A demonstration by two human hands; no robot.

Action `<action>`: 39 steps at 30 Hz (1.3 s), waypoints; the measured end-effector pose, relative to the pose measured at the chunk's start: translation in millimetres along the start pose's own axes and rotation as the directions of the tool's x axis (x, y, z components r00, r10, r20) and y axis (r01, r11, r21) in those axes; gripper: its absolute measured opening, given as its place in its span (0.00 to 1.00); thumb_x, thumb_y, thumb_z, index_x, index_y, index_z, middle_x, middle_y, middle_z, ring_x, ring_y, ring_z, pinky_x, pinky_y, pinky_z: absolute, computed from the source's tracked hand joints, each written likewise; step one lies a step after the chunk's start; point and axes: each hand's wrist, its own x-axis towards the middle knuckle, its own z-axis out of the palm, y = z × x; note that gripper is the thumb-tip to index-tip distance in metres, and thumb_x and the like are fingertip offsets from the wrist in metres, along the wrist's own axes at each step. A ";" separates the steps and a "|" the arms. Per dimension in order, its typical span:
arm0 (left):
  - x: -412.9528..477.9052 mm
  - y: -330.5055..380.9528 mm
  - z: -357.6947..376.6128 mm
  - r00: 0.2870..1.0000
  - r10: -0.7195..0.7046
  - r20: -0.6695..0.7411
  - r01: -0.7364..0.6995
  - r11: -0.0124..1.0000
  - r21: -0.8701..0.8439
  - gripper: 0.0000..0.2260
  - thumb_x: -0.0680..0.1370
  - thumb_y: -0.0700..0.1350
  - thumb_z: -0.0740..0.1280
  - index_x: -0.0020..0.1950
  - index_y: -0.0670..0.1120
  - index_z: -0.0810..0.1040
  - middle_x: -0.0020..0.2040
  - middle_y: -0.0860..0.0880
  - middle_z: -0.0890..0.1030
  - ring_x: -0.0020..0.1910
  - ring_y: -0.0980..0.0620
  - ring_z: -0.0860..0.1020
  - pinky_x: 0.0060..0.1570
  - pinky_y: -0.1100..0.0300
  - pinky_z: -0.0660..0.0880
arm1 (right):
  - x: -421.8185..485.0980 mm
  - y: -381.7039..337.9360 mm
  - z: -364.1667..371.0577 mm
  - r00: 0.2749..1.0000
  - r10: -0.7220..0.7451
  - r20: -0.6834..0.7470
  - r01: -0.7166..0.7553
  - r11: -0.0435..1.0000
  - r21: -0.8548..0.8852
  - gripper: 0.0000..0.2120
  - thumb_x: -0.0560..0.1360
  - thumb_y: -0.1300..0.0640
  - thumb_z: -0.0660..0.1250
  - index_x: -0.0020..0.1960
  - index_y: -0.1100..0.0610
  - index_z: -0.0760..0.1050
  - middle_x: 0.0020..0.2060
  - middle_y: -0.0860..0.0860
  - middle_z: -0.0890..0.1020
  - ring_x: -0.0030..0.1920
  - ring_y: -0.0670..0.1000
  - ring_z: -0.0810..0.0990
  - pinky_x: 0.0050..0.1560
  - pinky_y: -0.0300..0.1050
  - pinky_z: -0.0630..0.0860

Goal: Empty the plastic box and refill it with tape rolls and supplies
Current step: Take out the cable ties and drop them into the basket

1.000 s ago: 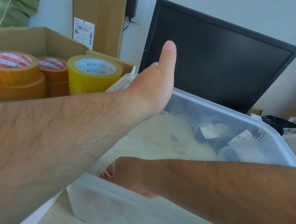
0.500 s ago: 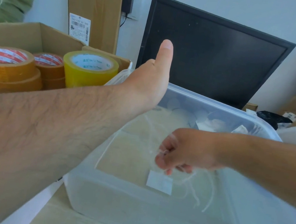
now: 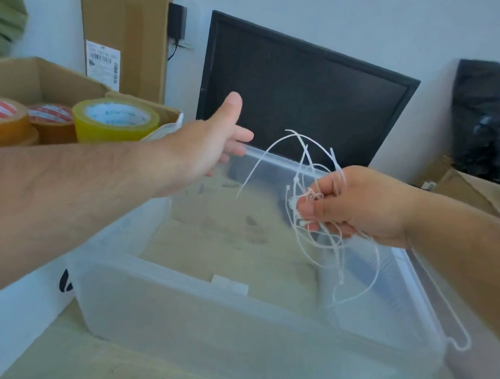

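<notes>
1. Clutched white zip ties (image 3: 294, 196) tight in right hand (image 3: 359, 205), above plastic box (image 3: 222, 321).
2. Stretched left hand (image 3: 202, 153), fingers straight, thumb up, to box's far rim; seemingly touched it.
3. Saw tape rolls (image 3: 115, 122) in cardboard box (image 3: 15, 78), just left.

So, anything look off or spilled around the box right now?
Nothing spilled or damaged. Only oddity: the zip ties in the right hand are a tangled bunch, ends dangling over the plastic box.
</notes>
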 end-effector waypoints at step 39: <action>-292.5 49.4 274.3 0.678 0.090 0.729 0.328 0.851 -0.410 0.40 0.76 0.71 0.37 0.79 0.49 0.61 0.73 0.46 0.72 0.69 0.48 0.72 0.72 0.47 0.62 | -412.4 145.2 109.2 0.809 0.372 -0.454 -0.213 0.907 0.364 0.07 0.77 0.60 0.72 0.41 0.60 0.81 0.30 0.49 0.83 0.27 0.48 0.69 0.27 0.38 0.68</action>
